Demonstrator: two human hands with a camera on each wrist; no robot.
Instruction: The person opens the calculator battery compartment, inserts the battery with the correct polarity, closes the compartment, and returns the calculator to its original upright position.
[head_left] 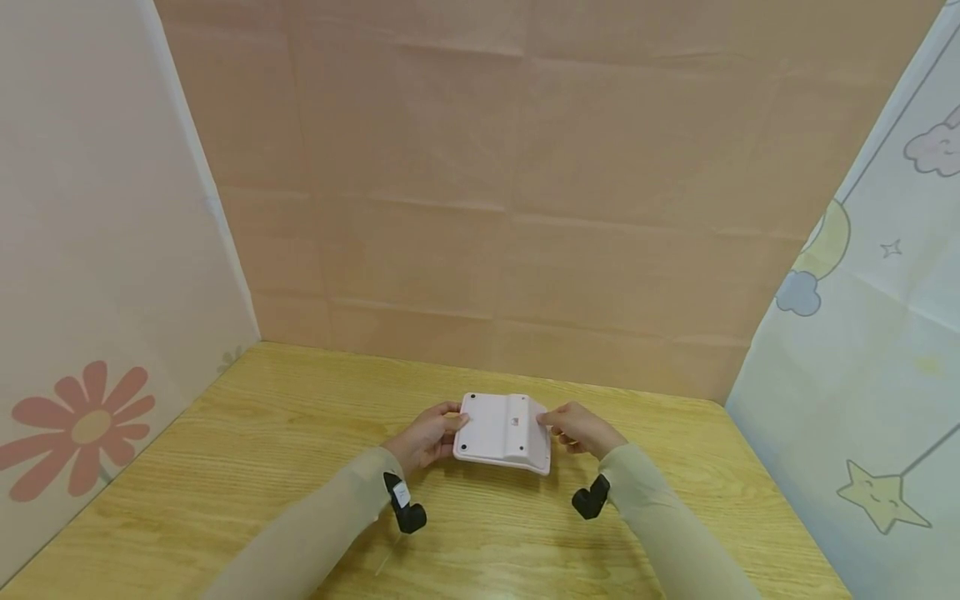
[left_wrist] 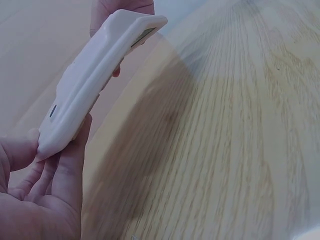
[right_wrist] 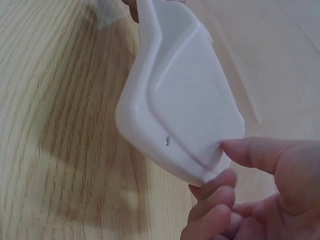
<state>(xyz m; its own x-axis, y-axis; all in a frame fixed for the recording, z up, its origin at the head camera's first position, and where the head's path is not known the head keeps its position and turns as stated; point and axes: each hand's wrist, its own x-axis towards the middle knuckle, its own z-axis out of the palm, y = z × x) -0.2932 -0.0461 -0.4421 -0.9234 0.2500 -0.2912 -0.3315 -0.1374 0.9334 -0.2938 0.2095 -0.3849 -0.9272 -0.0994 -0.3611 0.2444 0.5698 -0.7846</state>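
A pale pink calculator [head_left: 486, 429] is held over the table with its back turned up. Small dark feet or screws dot that back, and a raised ridge crosses it. My left hand [head_left: 426, 435] pinches one end, thumb on the back and fingers underneath. The opposite, bent-up end is gripped by my right hand [head_left: 583, 427], its thumb pressing the back panel. In the left wrist view a strip of the display shows on the downward side of the calculator [left_wrist: 80, 95]. Most of the key side is hidden.
The wooden table [head_left: 315, 417] lies beneath, with the calculator's shadow on it. A tan sheet [head_left: 480, 208] hangs behind, and printed panels stand at the left [head_left: 97, 250] and right [head_left: 862, 400]. Black wrist mounts [head_left: 408, 512] sit on both sleeves.
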